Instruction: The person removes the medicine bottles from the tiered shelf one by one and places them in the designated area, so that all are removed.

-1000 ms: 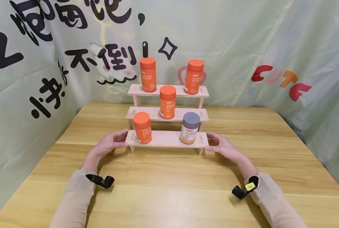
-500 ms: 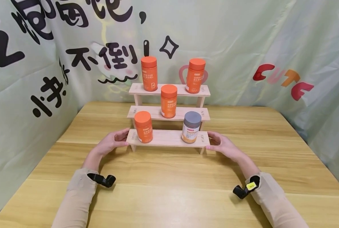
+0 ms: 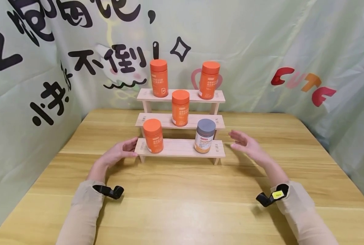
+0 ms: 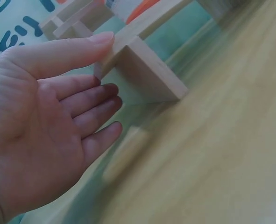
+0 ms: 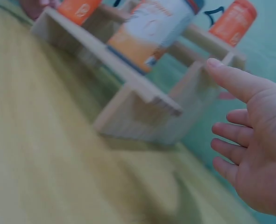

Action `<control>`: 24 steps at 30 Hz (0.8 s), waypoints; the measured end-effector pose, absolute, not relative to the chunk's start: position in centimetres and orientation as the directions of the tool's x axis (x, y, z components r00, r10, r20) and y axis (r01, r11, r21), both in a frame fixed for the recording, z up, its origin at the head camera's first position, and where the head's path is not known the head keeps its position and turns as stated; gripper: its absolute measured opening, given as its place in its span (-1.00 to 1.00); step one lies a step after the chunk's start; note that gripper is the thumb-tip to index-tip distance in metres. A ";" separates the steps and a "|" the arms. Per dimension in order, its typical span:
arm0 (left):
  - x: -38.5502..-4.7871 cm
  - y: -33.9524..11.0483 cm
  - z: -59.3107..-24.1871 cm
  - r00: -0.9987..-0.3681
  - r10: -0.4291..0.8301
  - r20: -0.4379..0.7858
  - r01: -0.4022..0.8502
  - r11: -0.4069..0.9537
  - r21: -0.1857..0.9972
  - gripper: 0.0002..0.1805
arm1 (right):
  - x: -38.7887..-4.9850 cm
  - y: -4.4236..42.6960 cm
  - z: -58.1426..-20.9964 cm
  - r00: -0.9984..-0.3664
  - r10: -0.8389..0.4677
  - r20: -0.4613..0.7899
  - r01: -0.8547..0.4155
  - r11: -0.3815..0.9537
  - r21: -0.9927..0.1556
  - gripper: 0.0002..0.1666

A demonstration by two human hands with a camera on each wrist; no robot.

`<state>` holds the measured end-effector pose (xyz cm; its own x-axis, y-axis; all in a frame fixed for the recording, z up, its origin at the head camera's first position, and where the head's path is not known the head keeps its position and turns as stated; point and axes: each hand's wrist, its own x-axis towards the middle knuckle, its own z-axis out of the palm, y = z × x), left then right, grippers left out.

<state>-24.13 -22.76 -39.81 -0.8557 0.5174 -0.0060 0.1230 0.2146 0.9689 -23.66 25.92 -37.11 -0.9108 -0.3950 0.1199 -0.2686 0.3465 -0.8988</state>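
A three-step wooden display rack point(image 3: 178, 148) stands on the table with jars on its steps. My left hand point(image 3: 120, 151) is at the left end of the lowest step. In the left wrist view, that hand point(image 4: 49, 107) has its thumb and index fingertip at the plank's corner, other fingers loosely extended. My right hand point(image 3: 247, 146) is apart from the rack's right end, fingers spread and holding nothing. On the lowest step stand an orange jar point(image 3: 153, 136) and a grey-lidded jar point(image 3: 205, 136). Another orange jar point(image 3: 180, 108) is on the middle step.
The top step carries two orange jars, one at the left point(image 3: 159, 78) and one at the right point(image 3: 209, 80). A printed curtain point(image 3: 246, 41) hangs behind and beside the wooden table point(image 3: 182, 204). Each wrist wears a black camera mount.
My right hand has come away from the rack's right end, moving right and slightly back. The left hand stays at the left end. Rack and jars keep their places.
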 end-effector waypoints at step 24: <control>-24.1 -22.9 -39.6 -0.857 0.514 -0.020 0.102 0.207 0.973 -0.12 | -26.0 25.4 -27.4 -0.960 -0.221 0.171 -0.256 0.450 -0.855 -0.19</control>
<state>-24.07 -22.94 -39.62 -0.8574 0.5143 -0.0201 0.1015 0.2072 0.9730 -26.01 25.45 -27.37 -0.9601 -0.2210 0.1714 -0.2563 0.4501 -0.8554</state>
